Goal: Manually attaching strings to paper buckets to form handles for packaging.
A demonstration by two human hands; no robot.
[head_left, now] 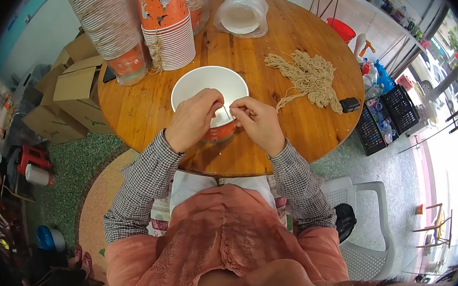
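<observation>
Just below the left hand (197, 119) and right hand (260, 121) stands a white-lined bucket (207, 84); their fingers bunch at its near rim, pinching what I cannot tell. Beyond it: nested buckets (171, 45), bagged containers (240, 19).

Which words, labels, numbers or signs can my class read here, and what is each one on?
Nothing reads clearly enough to quote.
Nearest tub: pale marks on its orange-red side, too small.
Stacked tubs: small marks among the pictures, too blurred.
Cardboard box: green print, too small and blurred.
</observation>
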